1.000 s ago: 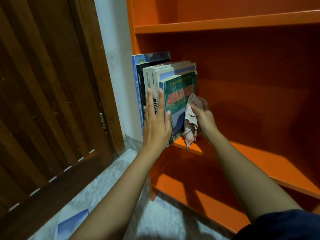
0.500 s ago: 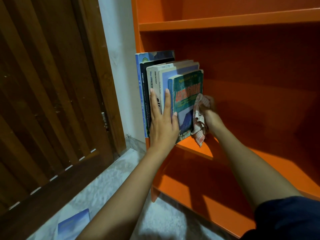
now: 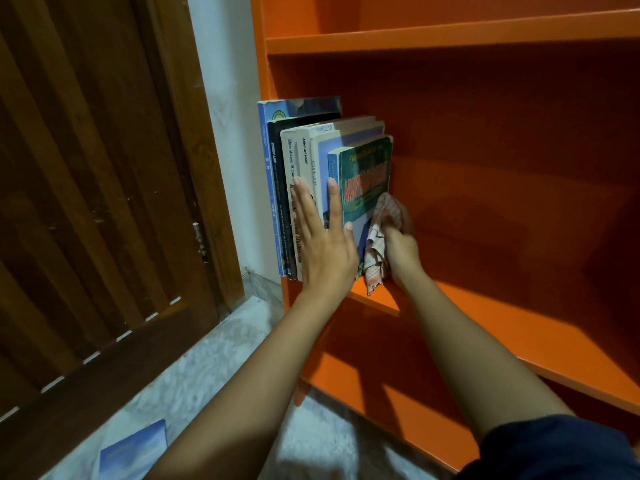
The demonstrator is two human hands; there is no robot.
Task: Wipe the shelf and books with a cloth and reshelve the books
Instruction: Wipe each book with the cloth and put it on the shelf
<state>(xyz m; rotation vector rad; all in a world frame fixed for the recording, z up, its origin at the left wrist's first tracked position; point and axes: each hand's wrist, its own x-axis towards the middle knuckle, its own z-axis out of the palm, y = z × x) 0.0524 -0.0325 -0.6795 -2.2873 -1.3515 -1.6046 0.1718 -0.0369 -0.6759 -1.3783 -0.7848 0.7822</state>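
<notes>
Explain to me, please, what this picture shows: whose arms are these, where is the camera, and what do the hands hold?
There is no machine here: these are a person's two bare arms, seen from a camera worn on the head. A row of books stands upright at the left end of an orange shelf. The left hand presses flat, fingers straight, against their spines. The right hand holds a checked cloth against the cover of the green book, the rightmost one. A wooden door is on the left.

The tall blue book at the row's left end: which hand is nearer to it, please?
Left. The left hand presses spines just right of the tall blue book; the right hand holds a cloth past the row's other end.
</notes>
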